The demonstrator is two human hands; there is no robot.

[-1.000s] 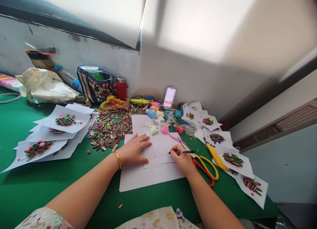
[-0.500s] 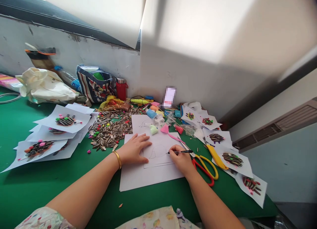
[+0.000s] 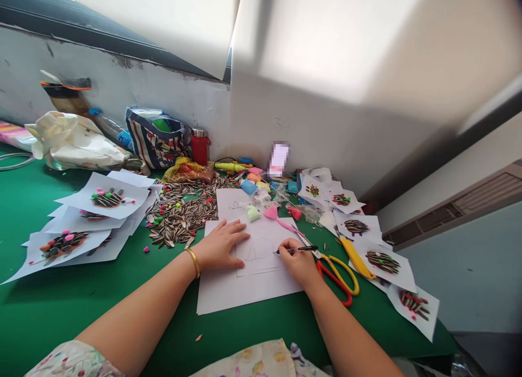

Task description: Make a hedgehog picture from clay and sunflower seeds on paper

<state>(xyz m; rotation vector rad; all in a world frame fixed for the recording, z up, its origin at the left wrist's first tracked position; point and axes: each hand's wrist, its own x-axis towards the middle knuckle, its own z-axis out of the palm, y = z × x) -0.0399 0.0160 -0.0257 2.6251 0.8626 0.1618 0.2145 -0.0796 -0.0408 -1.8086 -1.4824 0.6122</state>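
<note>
At the middle of the green desk (image 3: 163,333), the left hand (image 3: 220,248) lies flat, fingers spread, on white paper (image 3: 248,295). The right hand (image 3: 299,263) grips a black pen (image 3: 305,249) over the same paper, beside a thin curved outline; the tip seems to touch, though it is too small to be sure. Scissors (image 3: 339,280) lie just beside the right wrist. Beyond the left hand spreads a pile of striped seeds (image 3: 179,216), and farther back a red flask (image 3: 199,148) stands upright near the wall.

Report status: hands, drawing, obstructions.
Left hand resting on white paper. Right hand holding black pen, tip at right side of drawn outline. Scissors close by, possibly in the way.
</note>
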